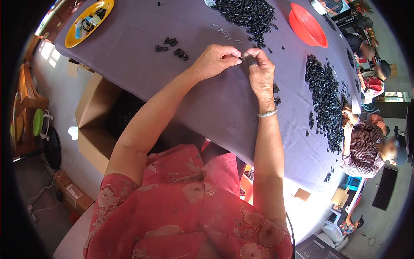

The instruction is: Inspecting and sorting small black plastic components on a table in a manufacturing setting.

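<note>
Head view: your left hand has its fingers pinched on a small black part above the surface; whether your right hand's fingers grip it too, I cannot tell. A loosened pinch could drop it toward the lookalike black pile.

On the floor at left, a brown carton lies beside a white cord, near wooden furniture and a green disc. At right, a person in stripes is near a blue stool (partly hidden).
</note>
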The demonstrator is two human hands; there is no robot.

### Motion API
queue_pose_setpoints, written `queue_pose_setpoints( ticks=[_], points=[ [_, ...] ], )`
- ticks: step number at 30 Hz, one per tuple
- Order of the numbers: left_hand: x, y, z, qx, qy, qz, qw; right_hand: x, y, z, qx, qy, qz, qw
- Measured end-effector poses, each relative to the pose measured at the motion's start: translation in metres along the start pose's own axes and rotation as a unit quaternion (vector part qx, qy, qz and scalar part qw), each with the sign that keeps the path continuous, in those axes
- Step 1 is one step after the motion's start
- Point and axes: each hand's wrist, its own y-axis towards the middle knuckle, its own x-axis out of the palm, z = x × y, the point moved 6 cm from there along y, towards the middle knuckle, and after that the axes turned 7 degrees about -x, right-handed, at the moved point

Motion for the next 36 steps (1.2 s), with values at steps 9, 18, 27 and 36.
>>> queue_pose_setpoints(
  ticks=[9, 18, 27, 36],
  points=[
    [0.001, -0.001, 0.002, 0.015, 0.025, 0.000, 1.000, -0.001, -0.001, 0.000, -0.029, -0.054, -0.021, 0.998],
    [0.002, 0.000, -0.001, 0.005, 0.048, -0.004, 0.999, 0.003, 0.001, -0.017, -0.117, -0.152, -0.036, 0.981],
    [0.002, -0.003, 0.004, 0.039, 0.055, 0.012, 0.998, 0.004, 0.001, -0.020, -0.120, -0.179, -0.053, 0.975],
    [0.002, -0.003, 0.004, 0.004, 0.054, 0.001, 0.999, 0.010, 0.004, -0.022, -0.097, -0.203, -0.052, 0.973]
  ],
)
